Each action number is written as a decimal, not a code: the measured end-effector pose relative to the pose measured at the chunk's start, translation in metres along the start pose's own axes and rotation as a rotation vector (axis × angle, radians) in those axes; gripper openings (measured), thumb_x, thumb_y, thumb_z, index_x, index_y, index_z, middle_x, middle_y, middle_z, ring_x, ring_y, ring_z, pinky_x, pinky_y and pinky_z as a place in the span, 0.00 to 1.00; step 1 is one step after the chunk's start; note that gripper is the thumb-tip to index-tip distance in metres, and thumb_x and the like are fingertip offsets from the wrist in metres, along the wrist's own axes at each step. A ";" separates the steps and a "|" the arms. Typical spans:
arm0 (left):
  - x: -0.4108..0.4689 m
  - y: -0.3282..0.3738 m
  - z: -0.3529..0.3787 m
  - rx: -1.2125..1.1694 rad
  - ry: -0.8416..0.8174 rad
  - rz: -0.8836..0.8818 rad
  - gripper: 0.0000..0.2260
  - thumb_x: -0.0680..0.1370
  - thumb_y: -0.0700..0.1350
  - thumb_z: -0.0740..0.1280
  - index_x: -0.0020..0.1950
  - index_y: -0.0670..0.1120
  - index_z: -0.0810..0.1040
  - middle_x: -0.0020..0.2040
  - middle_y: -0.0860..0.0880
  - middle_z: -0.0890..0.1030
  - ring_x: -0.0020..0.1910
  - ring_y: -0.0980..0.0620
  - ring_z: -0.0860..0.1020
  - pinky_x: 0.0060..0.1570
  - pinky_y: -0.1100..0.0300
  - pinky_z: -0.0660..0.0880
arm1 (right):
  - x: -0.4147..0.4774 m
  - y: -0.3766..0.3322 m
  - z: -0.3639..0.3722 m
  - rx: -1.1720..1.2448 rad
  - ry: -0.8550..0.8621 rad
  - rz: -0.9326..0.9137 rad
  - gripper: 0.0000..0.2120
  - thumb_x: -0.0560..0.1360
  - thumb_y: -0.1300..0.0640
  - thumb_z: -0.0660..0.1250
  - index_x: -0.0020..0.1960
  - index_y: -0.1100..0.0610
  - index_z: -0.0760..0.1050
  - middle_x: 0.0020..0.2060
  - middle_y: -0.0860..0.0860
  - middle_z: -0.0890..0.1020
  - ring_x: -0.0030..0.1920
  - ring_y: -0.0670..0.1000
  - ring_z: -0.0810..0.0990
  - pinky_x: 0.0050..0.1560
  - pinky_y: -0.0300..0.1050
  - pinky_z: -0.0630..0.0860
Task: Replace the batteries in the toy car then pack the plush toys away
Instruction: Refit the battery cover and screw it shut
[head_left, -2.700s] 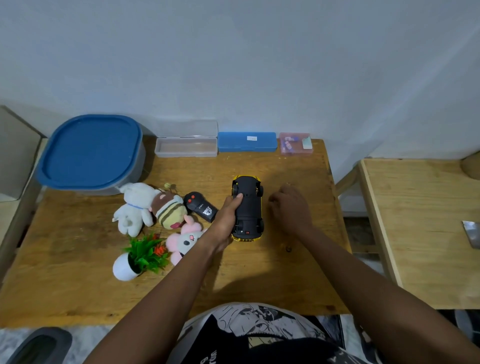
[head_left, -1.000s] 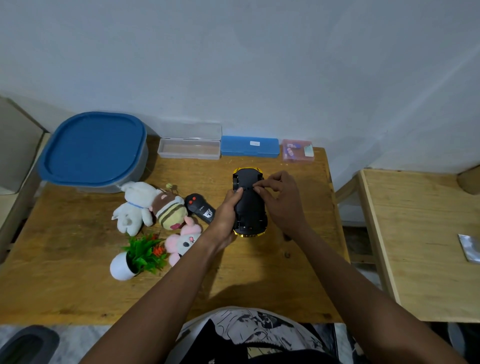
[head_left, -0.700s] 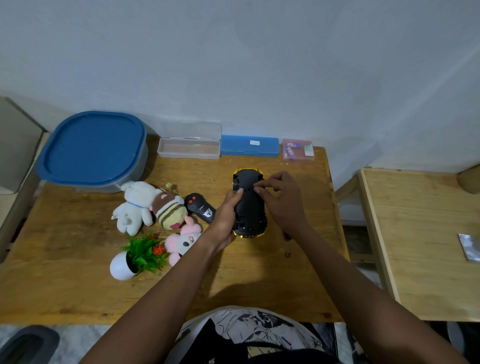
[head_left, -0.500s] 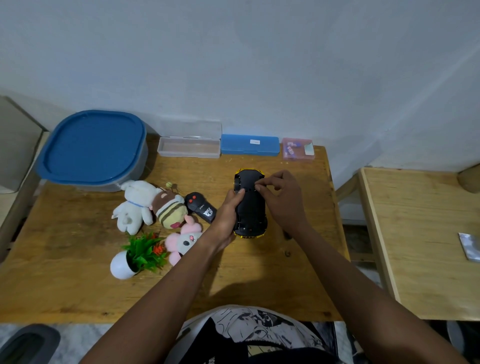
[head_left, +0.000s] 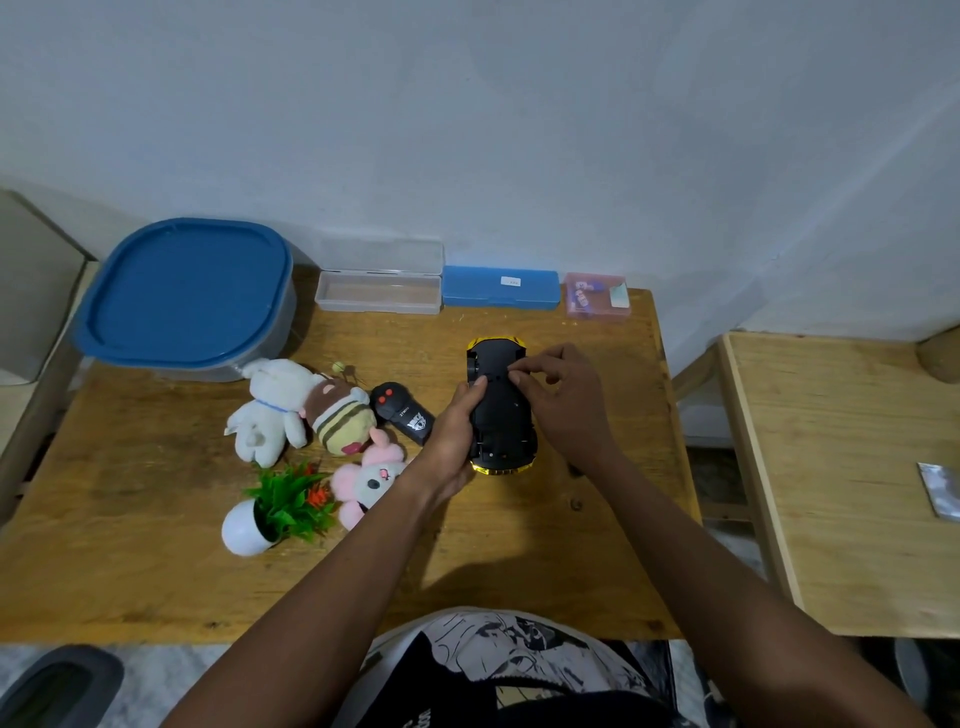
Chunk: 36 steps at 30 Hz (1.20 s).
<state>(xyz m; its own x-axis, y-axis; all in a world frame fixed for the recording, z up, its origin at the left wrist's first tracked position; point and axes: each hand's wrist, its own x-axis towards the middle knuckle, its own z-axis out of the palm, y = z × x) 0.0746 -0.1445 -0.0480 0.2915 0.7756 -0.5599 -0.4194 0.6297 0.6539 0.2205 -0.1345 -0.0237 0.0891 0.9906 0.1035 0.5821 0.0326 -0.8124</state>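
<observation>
Three plush toys (head_left: 270, 410) lay clustered left of centre on the wooden table (head_left: 156, 545). The left hand (head_left: 457, 431) gripped the toy car (head_left: 501, 410) along its left flank, thumb across the underside. It lay upside down mid-table, black chassis up, yellow body showing at both ends. The right hand (head_left: 566, 400), fingers curled, met thumb and forefinger on the chassis; whether they pinched anything could not be told. Earlier that hand had rested as a fist beside the car.
</observation>
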 end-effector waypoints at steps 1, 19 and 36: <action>0.000 -0.001 0.000 -0.036 0.003 -0.019 0.17 0.85 0.53 0.58 0.71 0.47 0.70 0.62 0.38 0.80 0.54 0.40 0.83 0.49 0.45 0.81 | -0.001 0.000 0.000 0.008 -0.011 0.002 0.06 0.75 0.56 0.71 0.51 0.53 0.84 0.42 0.46 0.75 0.46 0.45 0.75 0.44 0.33 0.69; 0.008 0.005 -0.007 -0.109 0.021 -0.094 0.21 0.85 0.54 0.57 0.73 0.44 0.71 0.66 0.35 0.79 0.58 0.37 0.81 0.51 0.46 0.82 | -0.014 0.002 0.000 -0.111 -0.138 -0.082 0.08 0.68 0.49 0.76 0.48 0.46 0.84 0.55 0.45 0.73 0.56 0.48 0.70 0.59 0.48 0.69; 0.011 0.003 -0.010 -0.043 0.012 -0.069 0.20 0.85 0.54 0.58 0.73 0.45 0.71 0.65 0.35 0.79 0.62 0.35 0.80 0.56 0.41 0.80 | -0.006 0.002 0.000 -0.134 -0.120 -0.110 0.04 0.73 0.52 0.72 0.46 0.50 0.84 0.46 0.46 0.73 0.51 0.48 0.70 0.51 0.41 0.65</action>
<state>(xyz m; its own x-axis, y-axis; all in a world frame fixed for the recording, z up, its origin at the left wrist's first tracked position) 0.0676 -0.1340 -0.0575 0.3112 0.7294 -0.6092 -0.4353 0.6792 0.5909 0.2212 -0.1405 -0.0265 -0.0734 0.9910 0.1122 0.6858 0.1318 -0.7157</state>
